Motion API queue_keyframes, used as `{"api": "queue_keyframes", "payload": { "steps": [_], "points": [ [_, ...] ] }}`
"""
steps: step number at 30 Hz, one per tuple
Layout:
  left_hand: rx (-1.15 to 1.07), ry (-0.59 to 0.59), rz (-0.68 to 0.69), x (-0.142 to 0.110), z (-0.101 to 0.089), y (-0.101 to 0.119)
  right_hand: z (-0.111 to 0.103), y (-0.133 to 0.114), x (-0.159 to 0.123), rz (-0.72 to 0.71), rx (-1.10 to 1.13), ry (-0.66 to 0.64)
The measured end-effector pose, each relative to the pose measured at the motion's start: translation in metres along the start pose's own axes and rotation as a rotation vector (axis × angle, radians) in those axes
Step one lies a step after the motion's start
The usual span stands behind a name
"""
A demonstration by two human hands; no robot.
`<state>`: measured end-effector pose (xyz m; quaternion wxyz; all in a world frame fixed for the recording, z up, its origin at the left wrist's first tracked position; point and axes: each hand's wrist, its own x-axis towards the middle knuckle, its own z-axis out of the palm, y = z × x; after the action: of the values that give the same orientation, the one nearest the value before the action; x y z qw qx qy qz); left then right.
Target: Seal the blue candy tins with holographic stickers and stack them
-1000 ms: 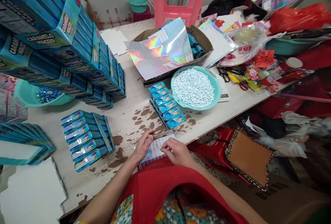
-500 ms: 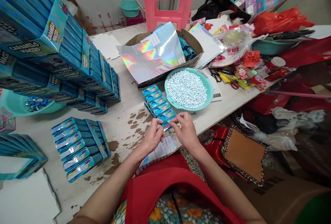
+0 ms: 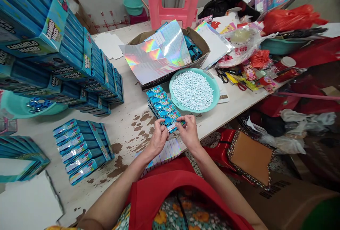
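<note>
A row of flat blue candy cases (image 3: pixel 164 103) with printed labels and round recesses lies on the table. At its near end, a blue candy case (image 3: pixel 172 126) sits between my two hands. My left hand (image 3: pixel 158 138) is closed, thumb and forefinger at the left end of that case. My right hand (image 3: pixel 189 133) pinches the right end, its thumb on the label face. Part of the case is covered by my fingertips. Just below my hands, near the table edge, lies a shiny holographic label sheet (image 3: pixel 170 149).
A teal basin (image 3: pixel 216 93) of pale blue candies stands right of the row. Behind it is a cardboard box (image 3: pixel 203 51) with holographic sheets (image 3: pixel 159 52). Tall stacks of blue display boxes (image 3: pixel 71 56) rise at left, with more blue cases (image 3: pixel 79 148) nearer. A red chair (image 3: pixel 225 152) stands at right.
My hands have moved slightly apart, and more of the near case's label face shows between them. My right thumb now lies on it. The view has shifted a little.
</note>
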<state>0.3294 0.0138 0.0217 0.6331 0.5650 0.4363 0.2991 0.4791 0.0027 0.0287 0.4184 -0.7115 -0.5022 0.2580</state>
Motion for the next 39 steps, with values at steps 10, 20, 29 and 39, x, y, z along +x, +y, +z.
{"api": "queue_keyframes", "payload": {
  "steps": [10, 20, 29, 39],
  "points": [
    [-0.158, 0.283, -0.126, 0.013, 0.017, -0.044, 0.004, -0.003, -0.002, -0.024, -0.003, 0.027],
    [0.698, -0.279, -0.404, -0.045, -0.094, -0.103, 0.015, 0.039, -0.070, 0.245, 0.253, 0.215],
    [0.635, -0.257, -0.340, -0.059, -0.089, -0.115, 0.088, 0.055, -0.101, -0.309, -0.237, -0.695],
    [0.667, -0.211, -0.414, -0.054, -0.090, -0.127, 0.098, 0.055, -0.102, -0.539, -0.476, -0.828]
  ]
}}
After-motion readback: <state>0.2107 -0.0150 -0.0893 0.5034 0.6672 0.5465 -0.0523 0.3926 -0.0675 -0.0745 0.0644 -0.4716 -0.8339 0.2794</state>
